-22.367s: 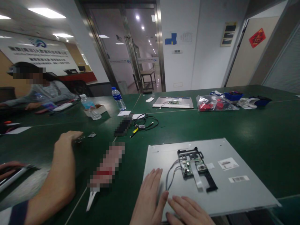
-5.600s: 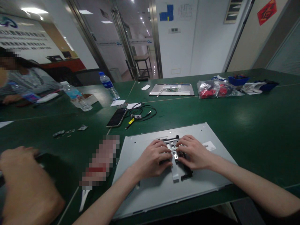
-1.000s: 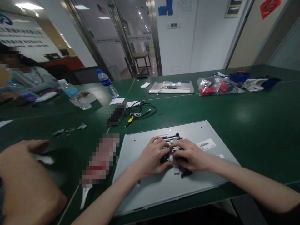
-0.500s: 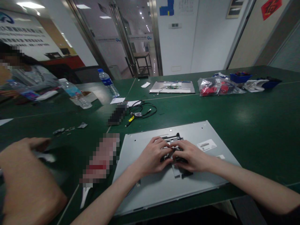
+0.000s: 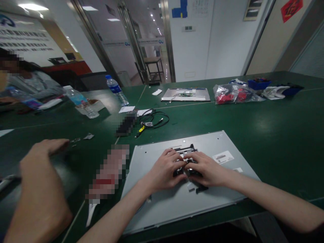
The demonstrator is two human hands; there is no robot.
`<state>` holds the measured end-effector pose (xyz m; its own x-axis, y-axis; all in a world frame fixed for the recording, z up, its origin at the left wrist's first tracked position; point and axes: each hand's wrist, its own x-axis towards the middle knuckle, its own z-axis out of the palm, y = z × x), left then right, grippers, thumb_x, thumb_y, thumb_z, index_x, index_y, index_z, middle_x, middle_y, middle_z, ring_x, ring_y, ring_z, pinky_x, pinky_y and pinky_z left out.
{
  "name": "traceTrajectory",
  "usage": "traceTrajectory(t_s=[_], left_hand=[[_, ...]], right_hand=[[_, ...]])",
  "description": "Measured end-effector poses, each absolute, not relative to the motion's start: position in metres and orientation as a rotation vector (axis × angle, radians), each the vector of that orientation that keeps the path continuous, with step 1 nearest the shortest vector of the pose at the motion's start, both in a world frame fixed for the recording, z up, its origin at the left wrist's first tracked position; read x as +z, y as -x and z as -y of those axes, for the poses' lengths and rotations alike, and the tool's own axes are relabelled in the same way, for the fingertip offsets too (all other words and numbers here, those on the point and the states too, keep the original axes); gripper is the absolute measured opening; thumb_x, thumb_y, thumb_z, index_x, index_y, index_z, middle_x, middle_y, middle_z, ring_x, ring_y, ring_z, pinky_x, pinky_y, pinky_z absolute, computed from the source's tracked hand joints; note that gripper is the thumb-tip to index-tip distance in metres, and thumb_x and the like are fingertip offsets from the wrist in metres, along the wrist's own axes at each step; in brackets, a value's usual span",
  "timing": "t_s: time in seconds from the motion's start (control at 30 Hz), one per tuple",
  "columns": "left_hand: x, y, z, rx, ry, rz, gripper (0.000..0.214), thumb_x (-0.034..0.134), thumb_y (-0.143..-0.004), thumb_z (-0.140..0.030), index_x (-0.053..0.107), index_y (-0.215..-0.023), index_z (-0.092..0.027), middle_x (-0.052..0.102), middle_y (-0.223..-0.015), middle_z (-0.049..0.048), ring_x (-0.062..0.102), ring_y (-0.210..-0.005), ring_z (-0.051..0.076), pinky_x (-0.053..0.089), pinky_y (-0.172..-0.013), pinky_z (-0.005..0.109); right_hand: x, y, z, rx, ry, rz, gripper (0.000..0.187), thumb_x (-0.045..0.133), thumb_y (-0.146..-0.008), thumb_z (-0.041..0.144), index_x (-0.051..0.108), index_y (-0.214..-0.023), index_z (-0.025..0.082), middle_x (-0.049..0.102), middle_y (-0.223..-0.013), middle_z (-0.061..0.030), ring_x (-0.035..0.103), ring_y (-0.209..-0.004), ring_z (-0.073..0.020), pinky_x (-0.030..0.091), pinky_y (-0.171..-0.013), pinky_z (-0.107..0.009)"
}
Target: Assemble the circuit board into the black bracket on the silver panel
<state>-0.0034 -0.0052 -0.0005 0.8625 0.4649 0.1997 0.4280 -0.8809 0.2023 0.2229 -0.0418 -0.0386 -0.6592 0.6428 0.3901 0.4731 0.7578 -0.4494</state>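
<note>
A grey metal display panel (image 5: 222, 189) lies back-up on the green table (image 5: 278, 135) in front of me. A black bracket with a small circuit board (image 5: 188, 150) sits at its middle. My left hand (image 5: 163, 170) and my right hand (image 5: 206, 168) rest side by side on that bracket, fingers curled and pressing down on it. The fingers cover most of the board. A flat ribbon cable end (image 5: 191, 189) shows just below my hands.
A co-worker's hand (image 5: 42, 182) hovers at the near left. A second panel (image 5: 186, 94), a tangled black cable (image 5: 152, 121), water bottles (image 5: 115, 89), a plastic bag of red parts (image 5: 234, 93) and small metal bits (image 5: 87, 136) lie farther back. Another person sits at the far left.
My two hands stay on the bracket almost unmoved. The co-worker's hand at the left has risen and shifted toward the right.
</note>
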Motion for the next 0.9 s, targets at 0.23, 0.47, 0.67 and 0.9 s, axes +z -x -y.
traceTrajectory(t_s=[0.23, 0.47, 0.67, 0.9], left_hand=[[-0.0008, 0.0031, 0.0038, 0.372, -2.858, -0.659, 0.019, 0.061, -0.089, -0.039, 0.066, -0.097, -0.022, 0.067, -0.102, 0.0058, 0.059, -0.097, 0.023, 0.038, -0.096, 0.045], [0.0016, 0.0037, 0.0043, 0.380, -2.877, -0.644, 0.021, 0.062, -0.089, -0.039, 0.068, -0.103, -0.025, 0.065, -0.105, 0.0063, 0.057, -0.098, 0.024, 0.041, -0.092, 0.045], [-0.0005, 0.0062, 0.0040, 0.332, -2.887, -0.657, 0.026, 0.059, -0.091, -0.041, 0.066, -0.112, -0.027, 0.062, -0.110, 0.0080, 0.055, -0.102, 0.026, 0.041, -0.092, 0.045], [0.0002, 0.0058, 0.0034, 0.322, -2.878, -0.643, 0.028, 0.064, -0.088, -0.037, 0.064, -0.115, -0.027, 0.061, -0.111, 0.0079, 0.055, -0.102, 0.026, 0.042, -0.092, 0.045]], right_hand=[[-0.0374, -0.2241, 0.0429, 0.455, 0.851, 2.410, 0.022, 0.066, -0.088, 0.023, 0.061, -0.108, 0.019, 0.052, -0.134, -0.0139, 0.050, -0.123, -0.0263, 0.045, -0.101, -0.046], [-0.0367, -0.2241, 0.0424, 0.428, 0.845, 2.421, 0.030, 0.065, -0.087, 0.024, 0.058, -0.115, 0.019, 0.052, -0.134, -0.0150, 0.050, -0.121, -0.0279, 0.047, -0.098, -0.048], [-0.0358, -0.2244, 0.0419, 0.384, 0.841, 2.411, 0.026, 0.062, -0.091, 0.029, 0.060, -0.115, 0.019, 0.054, -0.132, -0.0145, 0.050, -0.122, -0.0273, 0.046, -0.098, -0.047], [-0.0362, -0.2243, 0.0406, 0.353, 0.842, 2.422, 0.024, 0.065, -0.088, 0.021, 0.061, -0.112, 0.017, 0.054, -0.133, -0.0141, 0.051, -0.122, -0.0265, 0.046, -0.099, -0.047]])
